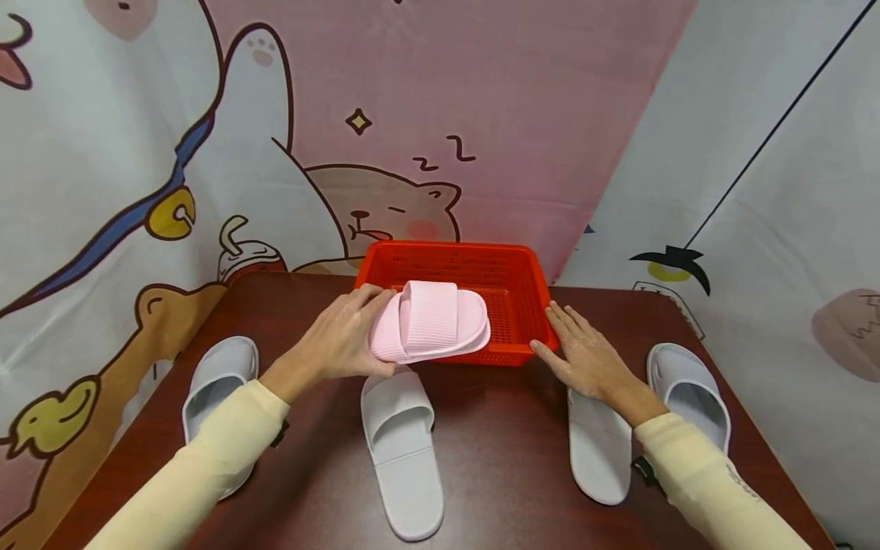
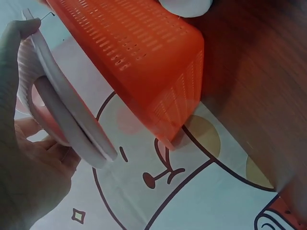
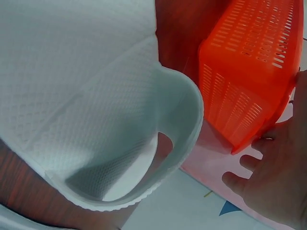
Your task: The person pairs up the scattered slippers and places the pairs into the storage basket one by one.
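My left hand (image 1: 347,332) grips a pair of pink slippers (image 1: 431,321) by one end, thumb below and fingers above. The slippers lie one against the other, their layered soles (image 2: 72,105) showing edge-on in the left wrist view. They are held over the near left part of a red plastic basket (image 1: 512,305) with slotted walls. At the basket's right rim rests my right hand (image 1: 591,359), fingers extended and holding nothing. A light grey slipper (image 1: 406,466) lies below the pink pair, and another grey slipper (image 1: 600,451) lies partly hidden under my right wrist.
Further grey slippers lie at the table's sides, one at the left (image 1: 223,370) partly behind my sleeve and one at the right (image 1: 687,389). The brown table (image 1: 502,458) ends at a cartoon-printed cloth (image 1: 522,114) behind the basket.
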`<control>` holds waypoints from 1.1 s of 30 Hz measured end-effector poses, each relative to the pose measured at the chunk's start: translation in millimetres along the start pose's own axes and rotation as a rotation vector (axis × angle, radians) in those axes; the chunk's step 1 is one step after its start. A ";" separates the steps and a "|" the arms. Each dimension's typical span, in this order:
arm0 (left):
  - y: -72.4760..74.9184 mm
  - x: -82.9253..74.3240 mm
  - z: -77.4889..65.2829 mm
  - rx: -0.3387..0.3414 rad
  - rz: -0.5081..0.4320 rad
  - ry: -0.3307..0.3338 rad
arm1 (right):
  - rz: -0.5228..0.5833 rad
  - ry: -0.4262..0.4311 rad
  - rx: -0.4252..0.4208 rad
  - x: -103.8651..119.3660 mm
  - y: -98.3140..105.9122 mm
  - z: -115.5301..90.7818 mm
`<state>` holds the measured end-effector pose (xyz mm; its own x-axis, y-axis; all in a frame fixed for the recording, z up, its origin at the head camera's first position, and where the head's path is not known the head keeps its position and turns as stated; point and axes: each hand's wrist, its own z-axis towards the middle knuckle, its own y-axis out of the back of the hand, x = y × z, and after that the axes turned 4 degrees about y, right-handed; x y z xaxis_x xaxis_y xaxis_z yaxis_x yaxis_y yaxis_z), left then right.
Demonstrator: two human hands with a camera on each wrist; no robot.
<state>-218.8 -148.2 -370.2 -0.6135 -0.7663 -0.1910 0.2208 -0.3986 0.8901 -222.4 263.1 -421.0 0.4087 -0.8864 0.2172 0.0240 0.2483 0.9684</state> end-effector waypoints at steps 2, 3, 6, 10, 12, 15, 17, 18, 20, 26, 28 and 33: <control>-0.4 0.1 3.6 0.011 -0.016 0.026 | -0.006 0.000 0.001 -0.1 -0.3 0.1; -0.5 0.2 5.4 0.016 -0.019 0.037 | -0.009 0.000 0.001 -0.1 -0.4 0.3; -2.0 0.8 11.4 0.028 -0.016 0.052 | -0.007 0.001 0.001 -0.1 -0.4 0.2; -5.1 3.2 20.2 0.046 -0.018 0.064 | -0.002 0.012 -0.007 0.0 -0.6 0.3; -6.7 4.8 24.7 0.056 -0.025 0.071 | -0.005 0.015 -0.007 -0.2 -0.9 0.1; -8.6 7.0 32.2 0.066 -0.030 0.079 | -0.017 0.017 -0.014 -1.0 -1.7 0.0; -9.3 7.7 36.9 0.072 -0.033 0.090 | -0.021 0.018 -0.018 -1.6 -1.7 -0.2; -9.7 7.8 39.3 0.075 -0.034 0.095 | -0.025 0.020 -0.021 -1.9 -1.7 -0.1; -11.3 7.9 43.5 0.085 -0.039 0.110 | -0.033 0.021 -0.024 -2.1 -1.5 -0.2; -24.8 8.5 57.3 0.124 -0.060 0.145 | -0.063 0.029 -0.032 -2.0 1.0 -1.3; -29.9 8.6 62.2 0.144 -0.060 0.158 | -0.065 0.034 -0.041 -2.4 1.0 -1.1; -39.5 9.1 71.8 0.223 -0.054 0.193 | -0.066 0.048 -0.053 -2.1 -0.4 0.5</control>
<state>-287.5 -103.3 -377.5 -0.4599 -0.8369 -0.2968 0.0062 -0.3372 0.9414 -223.7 264.7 -421.8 0.4477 -0.8822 0.1462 0.0995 0.2117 0.9723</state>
